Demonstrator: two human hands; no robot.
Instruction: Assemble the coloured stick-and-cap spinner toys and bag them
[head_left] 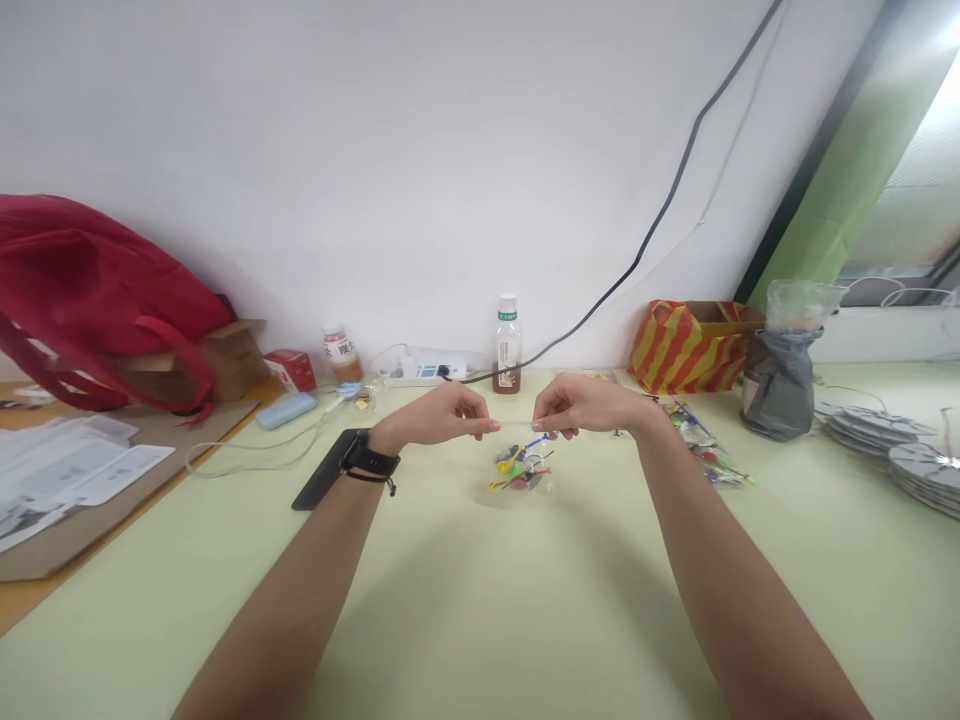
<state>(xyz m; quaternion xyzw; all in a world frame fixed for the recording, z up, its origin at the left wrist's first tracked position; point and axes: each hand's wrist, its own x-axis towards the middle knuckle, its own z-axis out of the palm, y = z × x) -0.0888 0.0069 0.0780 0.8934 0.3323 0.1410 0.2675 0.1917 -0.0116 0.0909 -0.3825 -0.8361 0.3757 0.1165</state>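
Observation:
A small clear plastic bag [523, 466] with several bright pieces in it, yellow, blue, red and green, hangs between my hands over the middle of the table [480, 610]. My left hand [454, 414] pinches the left end of its top edge between thumb and finger. At the right end of the same edge, my right hand [574, 405] is closed in a pinch too. The edge is stretched straight between them. What the coloured pieces are is too small to tell. A black watch [367, 460] is on my left wrist.
A black phone [328, 470] lies left of my left forearm. Behind the hands stands a drink bottle [508, 345] near a power strip [427, 367]. More bagged coloured pieces [709, 445], a striped bag [679, 345], a grey bag [778, 385] and stacked discs [930, 475] are to the right.

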